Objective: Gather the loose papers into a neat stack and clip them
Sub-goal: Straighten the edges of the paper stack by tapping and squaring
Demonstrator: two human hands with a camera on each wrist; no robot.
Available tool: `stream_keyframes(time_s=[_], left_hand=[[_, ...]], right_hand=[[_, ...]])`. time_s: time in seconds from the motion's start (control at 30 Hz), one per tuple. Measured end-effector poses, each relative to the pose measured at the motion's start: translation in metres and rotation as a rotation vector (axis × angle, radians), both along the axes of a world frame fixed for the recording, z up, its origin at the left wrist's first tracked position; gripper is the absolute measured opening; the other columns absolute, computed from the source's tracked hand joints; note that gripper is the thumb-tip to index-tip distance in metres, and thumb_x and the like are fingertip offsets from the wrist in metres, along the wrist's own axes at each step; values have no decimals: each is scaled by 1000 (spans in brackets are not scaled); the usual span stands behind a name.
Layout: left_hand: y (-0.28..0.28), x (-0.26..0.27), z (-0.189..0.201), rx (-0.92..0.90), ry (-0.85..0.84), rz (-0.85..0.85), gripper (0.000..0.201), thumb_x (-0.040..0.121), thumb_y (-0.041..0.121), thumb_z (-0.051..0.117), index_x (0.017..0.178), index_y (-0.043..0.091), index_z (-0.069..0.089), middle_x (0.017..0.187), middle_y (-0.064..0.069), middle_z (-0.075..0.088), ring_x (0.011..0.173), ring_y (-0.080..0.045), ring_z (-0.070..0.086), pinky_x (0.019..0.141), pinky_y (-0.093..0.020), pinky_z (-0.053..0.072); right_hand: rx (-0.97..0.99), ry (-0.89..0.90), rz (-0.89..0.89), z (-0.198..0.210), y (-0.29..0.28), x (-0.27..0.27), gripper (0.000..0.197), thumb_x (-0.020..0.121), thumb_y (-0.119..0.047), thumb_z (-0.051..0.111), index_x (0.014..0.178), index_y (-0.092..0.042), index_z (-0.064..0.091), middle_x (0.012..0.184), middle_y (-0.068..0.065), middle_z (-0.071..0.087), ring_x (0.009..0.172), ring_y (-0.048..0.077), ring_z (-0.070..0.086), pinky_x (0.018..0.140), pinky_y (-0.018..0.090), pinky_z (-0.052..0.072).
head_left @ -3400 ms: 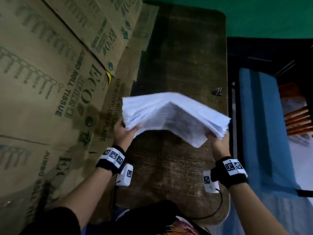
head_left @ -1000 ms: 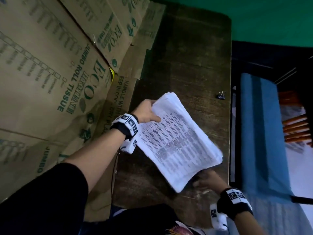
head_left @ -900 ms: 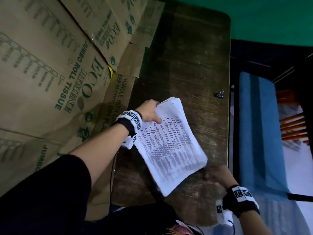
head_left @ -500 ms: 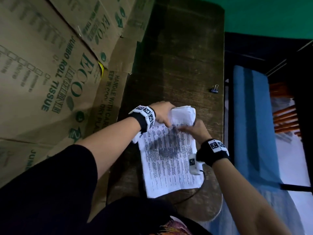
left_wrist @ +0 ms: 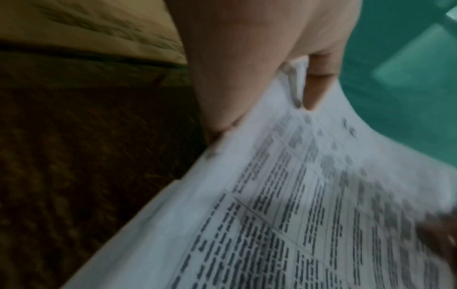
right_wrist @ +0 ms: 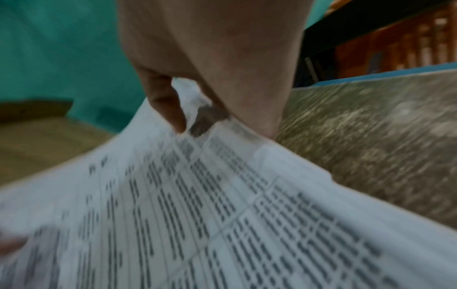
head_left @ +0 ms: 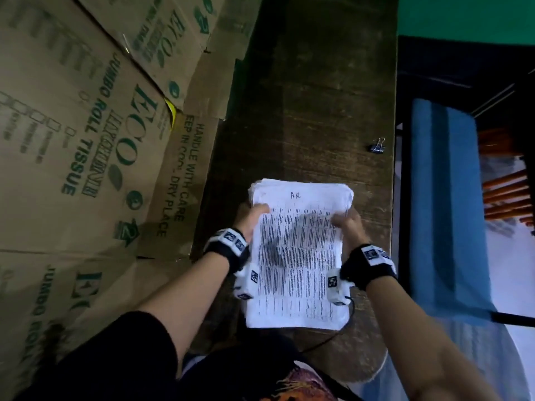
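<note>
- left hand point(head_left: 251, 218) and right hand point(head_left: 347, 225) are both pinching the paper stack point(head_left: 298, 256) by its side edges
- binder clip point(head_left: 377, 146) is sitting near the table point(head_left: 304, 96) edge, well apart

Papers point(head_left: 298, 256): white printed sheets, matt. Table point(head_left: 312, 96): dark wood, rough and worn. Clip point(head_left: 377, 146), near the table's right edge: black with metal wire handles. Boxes point(head_left: 72, 125): brown corrugated cardboard, matt.

Cardboard boxes point(head_left: 86, 125) wall off the table's point(head_left: 312, 91) left side. The far tabletop lies open; only a binder clip point(head_left: 377, 146) sits near its right edge. The paper stack point(head_left: 298, 256) fills the near part.
</note>
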State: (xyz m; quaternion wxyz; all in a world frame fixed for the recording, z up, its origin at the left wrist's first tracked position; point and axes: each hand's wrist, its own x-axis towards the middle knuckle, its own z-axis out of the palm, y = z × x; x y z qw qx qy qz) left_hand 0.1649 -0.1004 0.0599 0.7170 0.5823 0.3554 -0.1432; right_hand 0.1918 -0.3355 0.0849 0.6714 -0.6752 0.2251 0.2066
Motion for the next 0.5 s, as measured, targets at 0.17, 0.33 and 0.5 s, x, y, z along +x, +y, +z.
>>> stream_keyframes(time_s=[0.17,0.33,0.5], left_hand=[[-1,16,1,126,-115,-23,39,56,17,55,94,11,63,87,-5,65,79,-21,59,71,-32,50],[-9,24,6,92,-168,-101,38,61,15,57,100,20,59,92,3,63,82,-13,60,80,-33,50],[-9,29,-3,192,-215,-223,67,81,4,54,141,23,30,126,3,39,111,-9,42,90,-20,37]], right_hand=[[-66,65,-83,-27,-12,15,53,75,-15,57,127,-16,49,116,14,63,99,34,64,76,45,57],[-65,1,28,-16,-1,24,44,82,-11,59,125,-13,54,125,12,60,109,26,61,94,47,49],[-161,32,182,-23,3,38,87,82,-20,66,150,-5,14,149,10,34,135,25,37,109,41,35]])
